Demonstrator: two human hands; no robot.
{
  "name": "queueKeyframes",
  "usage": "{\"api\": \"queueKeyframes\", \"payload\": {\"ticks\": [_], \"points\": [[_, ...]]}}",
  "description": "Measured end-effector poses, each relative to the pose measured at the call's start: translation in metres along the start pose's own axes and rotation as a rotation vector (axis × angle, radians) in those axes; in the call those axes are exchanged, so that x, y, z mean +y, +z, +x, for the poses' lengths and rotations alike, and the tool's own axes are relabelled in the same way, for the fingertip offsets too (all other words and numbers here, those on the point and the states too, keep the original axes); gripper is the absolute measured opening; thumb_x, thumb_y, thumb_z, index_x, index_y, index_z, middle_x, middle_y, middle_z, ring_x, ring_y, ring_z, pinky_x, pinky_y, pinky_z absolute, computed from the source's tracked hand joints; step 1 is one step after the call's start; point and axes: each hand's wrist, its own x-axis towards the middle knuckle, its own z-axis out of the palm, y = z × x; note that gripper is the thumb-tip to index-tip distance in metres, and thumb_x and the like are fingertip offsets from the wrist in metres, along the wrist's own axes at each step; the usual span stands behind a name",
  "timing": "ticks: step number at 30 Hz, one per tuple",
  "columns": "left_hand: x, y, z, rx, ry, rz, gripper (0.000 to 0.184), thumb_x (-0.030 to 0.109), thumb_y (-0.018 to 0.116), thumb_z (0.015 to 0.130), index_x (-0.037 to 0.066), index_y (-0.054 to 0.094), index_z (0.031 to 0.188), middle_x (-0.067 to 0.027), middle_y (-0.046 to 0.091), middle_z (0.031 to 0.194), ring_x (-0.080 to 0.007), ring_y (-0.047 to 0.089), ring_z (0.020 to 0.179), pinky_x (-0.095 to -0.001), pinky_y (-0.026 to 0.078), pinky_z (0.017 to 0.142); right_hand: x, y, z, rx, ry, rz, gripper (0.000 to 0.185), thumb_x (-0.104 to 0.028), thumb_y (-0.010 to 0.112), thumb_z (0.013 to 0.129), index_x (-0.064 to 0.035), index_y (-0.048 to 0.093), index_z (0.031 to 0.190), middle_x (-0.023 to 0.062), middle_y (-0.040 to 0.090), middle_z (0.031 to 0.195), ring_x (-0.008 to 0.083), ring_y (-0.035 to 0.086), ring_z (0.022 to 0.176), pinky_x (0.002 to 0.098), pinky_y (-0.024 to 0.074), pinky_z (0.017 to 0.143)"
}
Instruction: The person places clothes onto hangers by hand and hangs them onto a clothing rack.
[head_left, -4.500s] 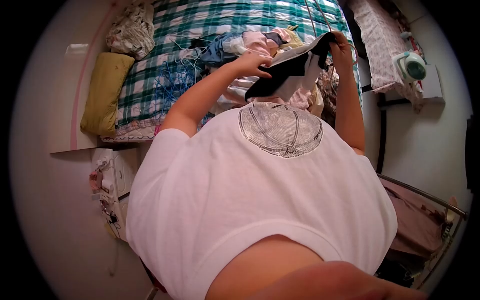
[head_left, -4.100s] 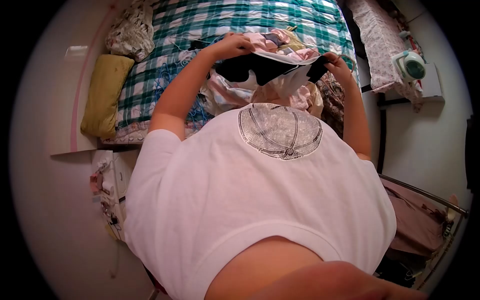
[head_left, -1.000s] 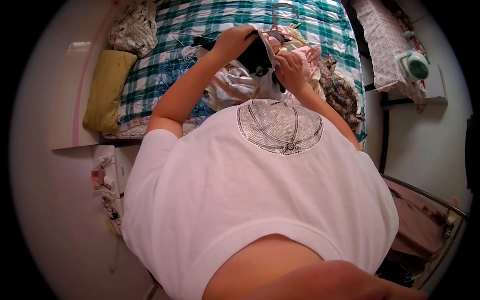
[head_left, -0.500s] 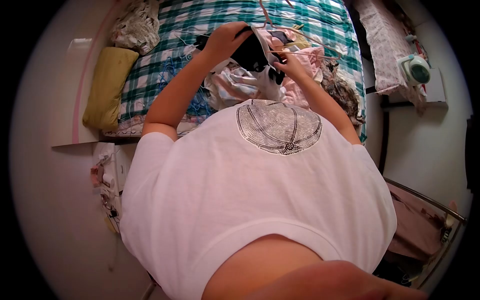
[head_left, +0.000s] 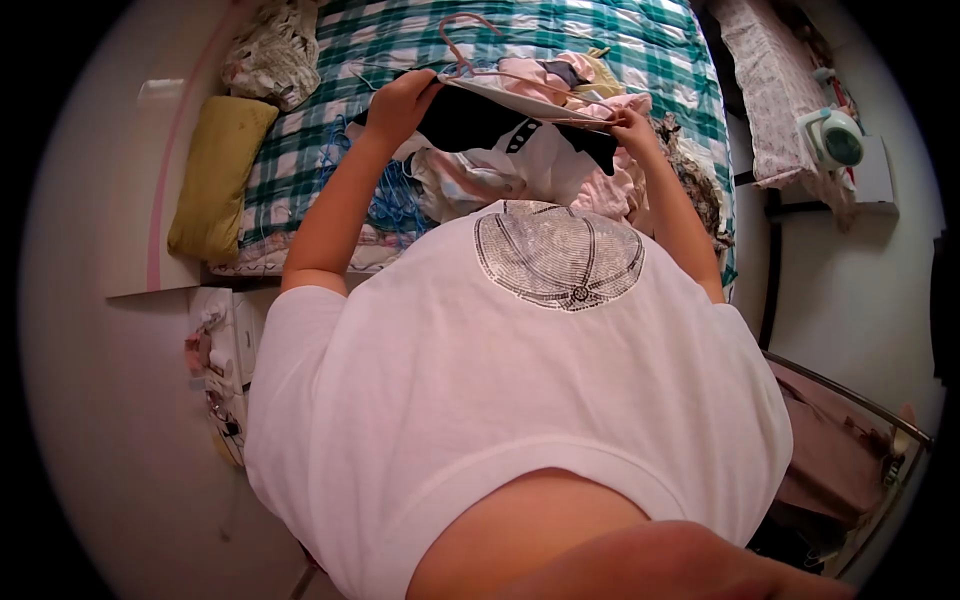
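Observation:
A black-and-white garment (head_left: 470,122) is stretched between my two hands above the bed. My left hand (head_left: 402,108) is closed on its upper left edge. My right hand (head_left: 633,132) pinches the opposite upper corner, close to the end of the hanger. A pink hanger (head_left: 530,80) lies along the garment's top edge, its hook pointing up and away from me. How far the hanger is inside the garment is hard to make out. Crumpled light patterned cloth (head_left: 455,180) lies below the garment, and pink clothes (head_left: 530,72) lie behind it.
A green-and-white checked cover (head_left: 370,35) spreads over the bed. Several blue hangers (head_left: 390,205) lie tangled at the left. An olive pillow (head_left: 215,180) and a pale bundle of cloth (head_left: 275,55) rest along the left side. A mint-coloured device (head_left: 835,138) stands at the right.
My hands have moved apart, the right one to the right and the left one slightly left and down. The garment is now stretched wide, and the hanger has shifted left with its hook at upper left.

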Motion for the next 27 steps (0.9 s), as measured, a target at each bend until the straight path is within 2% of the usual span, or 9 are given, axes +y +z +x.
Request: {"api": "queueKeyframes", "payload": {"ticks": [4, 5, 13, 15, 18, 21, 24, 25, 27], "points": [[0.000, 0.009, 0.003, 0.092, -0.003, -0.006, 0.015, 0.018, 0.058, 0.080, 0.005, 0.058, 0.086, -0.0117, 0.060, 0.079, -0.0298, 0.059, 0.068, -0.0352, 0.047, 0.057, -0.034, 0.007, -0.031, 0.008, -0.070, -0.278, 0.023, -0.003, 0.058, 0.070, -0.0006, 0.055, 0.092, 0.0065, 0.059, 0.080, 0.0132, 0.056, 0.069, 0.0229, 0.0442, 0.056], [0.001, 0.010, 0.006, 0.077, 0.005, -0.032, 0.015, 0.017, 0.058, 0.080, 0.005, 0.058, 0.086, -0.0117, 0.060, 0.079, -0.0297, 0.059, 0.068, -0.0351, 0.047, 0.057, -0.018, 0.004, -0.023, -0.027, 0.005, -0.197, 0.025, -0.004, 0.058, 0.070, -0.0008, 0.055, 0.094, 0.0064, 0.059, 0.081, 0.0117, 0.055, 0.068, 0.0222, 0.0427, 0.054], [-0.003, 0.024, 0.002, 0.046, 0.047, 0.025, 0.012, 0.016, 0.058, 0.079, 0.005, 0.057, 0.083, -0.0102, 0.059, 0.075, -0.0293, 0.058, 0.066, -0.0360, 0.047, 0.055, -0.024, -0.011, -0.035, 0.037, 0.013, -0.091, 0.027, -0.005, 0.056, 0.068, -0.0041, 0.056, 0.095, 0.0043, 0.058, 0.083, 0.0108, 0.052, 0.067, 0.0227, 0.0404, 0.055], [0.001, 0.026, 0.002, -0.014, 0.075, 0.056, 0.010, 0.014, 0.058, 0.078, 0.005, 0.057, 0.083, -0.0103, 0.058, 0.074, -0.0293, 0.058, 0.066, -0.0354, 0.046, 0.055, -0.032, -0.009, -0.038, 0.042, 0.003, -0.116, 0.027, -0.005, 0.056, 0.068, -0.0047, 0.056, 0.095, 0.0040, 0.058, 0.083, 0.0104, 0.052, 0.068, 0.0228, 0.0398, 0.053], [0.019, 0.034, 0.000, -0.153, 0.070, 0.039, 0.010, 0.015, 0.057, 0.078, 0.007, 0.056, 0.085, -0.0108, 0.057, 0.076, -0.0303, 0.057, 0.068, -0.0360, 0.045, 0.055, -0.045, -0.009, -0.038, 0.138, 0.042, -0.120, 0.028, -0.010, 0.059, 0.068, -0.0006, 0.057, 0.095, 0.0071, 0.059, 0.081, 0.0135, 0.055, 0.066, 0.0254, 0.0450, 0.055], [0.035, 0.058, -0.002, -0.136, 0.074, -0.070, 0.011, 0.017, 0.057, 0.078, 0.008, 0.055, 0.084, -0.0105, 0.058, 0.077, -0.0301, 0.057, 0.069, -0.0370, 0.045, 0.055, -0.064, 0.001, -0.035, 0.225, -0.045, -0.067, 0.025, -0.009, 0.056, 0.070, -0.0014, 0.057, 0.094, 0.0063, 0.059, 0.081, 0.0124, 0.055, 0.065, 0.0241, 0.0441, 0.055], [0.057, 0.076, 0.003, -0.159, 0.023, -0.101, 0.012, 0.017, 0.056, 0.078, 0.007, 0.056, 0.086, -0.0118, 0.058, 0.079, -0.0310, 0.057, 0.071, -0.0375, 0.045, 0.057, -0.087, 0.020, -0.041, 0.183, -0.098, 0.046, 0.023, -0.007, 0.052, 0.073, -0.0027, 0.058, 0.094, 0.0047, 0.058, 0.081, 0.0111, 0.054, 0.064, 0.0223, 0.0428, 0.054], [0.063, 0.080, 0.006, -0.165, 0.052, -0.124, 0.012, 0.017, 0.056, 0.078, 0.008, 0.056, 0.085, -0.0116, 0.058, 0.078, -0.0309, 0.057, 0.071, -0.0376, 0.045, 0.057, -0.099, 0.030, -0.048, 0.202, -0.160, 0.063, 0.023, -0.006, 0.048, 0.075, -0.0034, 0.058, 0.095, 0.0036, 0.058, 0.082, 0.0092, 0.053, 0.062, 0.0208, 0.0419, 0.053], [0.077, 0.082, 0.009, -0.232, 0.119, -0.140, 0.011, 0.019, 0.057, 0.078, 0.008, 0.055, 0.081, -0.0111, 0.057, 0.075, -0.0311, 0.056, 0.069, -0.0380, 0.045, 0.056, -0.115, 0.039, -0.055, 0.164, -0.216, 0.051, 0.023, -0.007, 0.048, 0.077, -0.0034, 0.058, 0.097, 0.0030, 0.058, 0.082, 0.0088, 0.051, 0.061, 0.0207, 0.0425, 0.053]]}}
